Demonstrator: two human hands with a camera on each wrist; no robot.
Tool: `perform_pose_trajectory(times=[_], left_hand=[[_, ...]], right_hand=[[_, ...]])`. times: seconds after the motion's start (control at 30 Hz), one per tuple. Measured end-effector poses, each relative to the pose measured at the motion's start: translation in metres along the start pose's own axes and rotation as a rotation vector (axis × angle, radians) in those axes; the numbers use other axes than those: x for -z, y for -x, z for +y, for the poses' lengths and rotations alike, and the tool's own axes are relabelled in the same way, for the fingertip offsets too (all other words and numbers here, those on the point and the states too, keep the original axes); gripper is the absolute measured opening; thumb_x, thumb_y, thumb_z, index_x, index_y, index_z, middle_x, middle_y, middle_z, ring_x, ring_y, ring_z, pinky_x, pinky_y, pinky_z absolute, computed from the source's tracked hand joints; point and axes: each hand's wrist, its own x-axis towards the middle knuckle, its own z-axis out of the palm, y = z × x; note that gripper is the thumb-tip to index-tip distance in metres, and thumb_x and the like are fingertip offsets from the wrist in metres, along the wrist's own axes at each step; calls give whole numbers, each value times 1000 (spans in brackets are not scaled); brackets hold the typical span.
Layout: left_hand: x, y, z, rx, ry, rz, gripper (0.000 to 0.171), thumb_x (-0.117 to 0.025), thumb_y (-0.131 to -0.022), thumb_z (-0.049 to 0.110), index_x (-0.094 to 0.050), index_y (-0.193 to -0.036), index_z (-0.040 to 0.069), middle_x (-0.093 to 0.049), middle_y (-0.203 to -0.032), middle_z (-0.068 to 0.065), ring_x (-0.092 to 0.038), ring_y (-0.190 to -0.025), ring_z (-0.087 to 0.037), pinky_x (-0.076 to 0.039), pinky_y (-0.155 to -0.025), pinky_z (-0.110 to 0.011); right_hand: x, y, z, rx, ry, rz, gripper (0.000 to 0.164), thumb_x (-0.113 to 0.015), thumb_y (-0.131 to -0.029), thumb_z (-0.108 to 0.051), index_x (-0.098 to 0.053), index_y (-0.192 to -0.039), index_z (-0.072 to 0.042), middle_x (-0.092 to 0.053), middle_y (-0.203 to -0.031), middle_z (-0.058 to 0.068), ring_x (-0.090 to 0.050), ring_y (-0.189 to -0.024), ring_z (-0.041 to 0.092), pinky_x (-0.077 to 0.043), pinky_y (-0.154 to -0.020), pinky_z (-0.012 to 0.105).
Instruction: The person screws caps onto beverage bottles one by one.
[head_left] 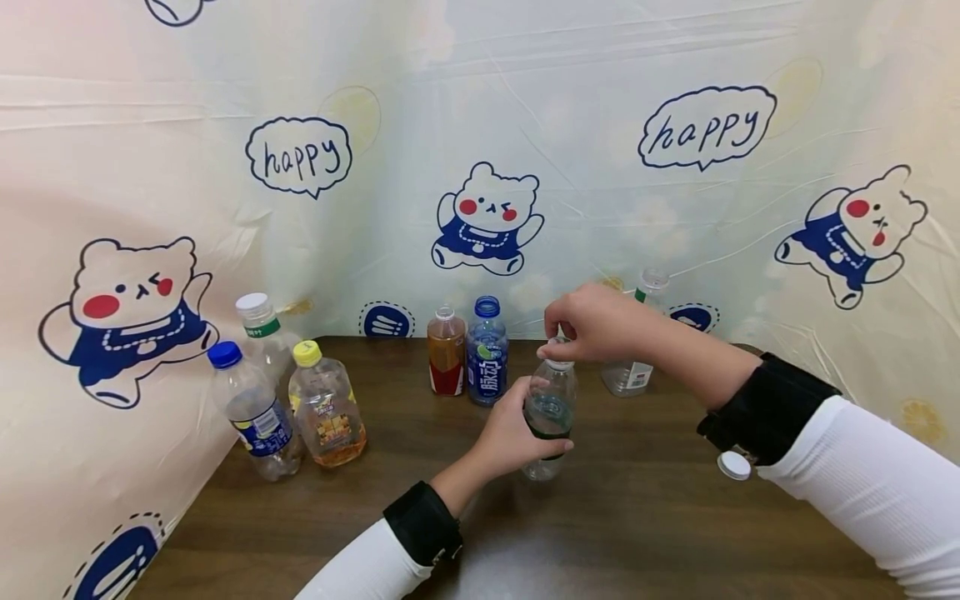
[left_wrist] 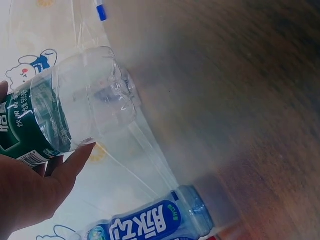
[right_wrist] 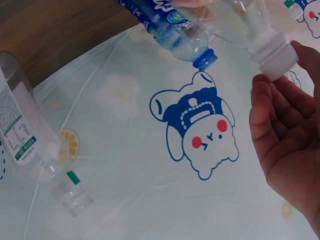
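Upright over the brown table, a clear plastic bottle [head_left: 551,407] with a green label [left_wrist: 22,125] is gripped around its middle by my left hand [head_left: 510,435]. The left thumb and fingers curl round the label, and the bare base shows below them. At the top, my right hand [head_left: 603,323] pinches a white cap [right_wrist: 280,62] on the bottle's mouth between thumb and fingers. In the right wrist view the cap sits over the neck; how tightly it is screwed cannot be told. Another white cap [head_left: 733,465] lies near the right wrist strap.
At the left stand bottles with a blue cap [head_left: 225,355], a yellow cap [head_left: 307,353] and a white cap [head_left: 252,305]. Further back are an uncapped amber bottle [head_left: 446,354] and an uncapped blue bottle [head_left: 487,358]. An uncapped clear bottle [head_left: 627,379] stands behind the right hand, before a printed curtain [head_left: 585,167].
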Motion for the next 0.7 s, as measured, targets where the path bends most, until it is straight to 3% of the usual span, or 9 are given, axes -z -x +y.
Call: perform_pose_trajectory(times=[0.13, 0.23, 0.4, 0.53, 0.7], left_hand=[[-1, 1, 0, 14, 11, -13, 78, -87, -73, 32, -44, -137, 20, -54, -130, 0, -55, -113, -18, -49, -94, -43], [-1, 2, 0, 21, 18, -13, 78, -87, -73, 32, -44, -137, 19, -54, -129, 0, -55, -113, -18, -49, -94, -43], [-1, 3, 0, 24, 23, -12, 77, -87, -73, 30, -44, -136, 19, -54, -129, 0, -55, -113, -19, -49, -93, -43], [-1, 3, 0, 22, 20, -8, 78, -87, -72, 32, -44, -136, 20, -54, -127, -1, -55, -112, -18, -49, -92, -42], [-2, 2, 1, 19, 19, -14, 78, -87, -73, 32, -44, -136, 20, -55, -126, -1, -56, -111, -18, -50, -91, -41]], right_hand=[[-1, 0, 1, -26, -1, -30, 23, -69, -91, -33, -70, -84, -12, -55, -62, -5, -48, -55, 11, -46, -55, 28], [2, 1, 1, -35, -72, -52, 21, -67, -93, -31, -73, -93, -11, -64, -76, -3, -57, -66, 11, -52, -62, 29], [7, 5, 4, 44, -225, -65, 17, -72, -86, -9, -73, -103, -10, -69, -105, 3, -64, -92, 18, -57, -77, 32], [7, 8, 7, 104, -234, -60, 22, -73, -81, 2, -74, -100, -9, -69, -102, 4, -63, -91, 19, -57, -75, 31], [6, 9, 6, 82, -180, -33, 15, -75, -81, -3, -74, -94, -9, -68, -89, -1, -61, -77, 14, -56, -70, 29]])
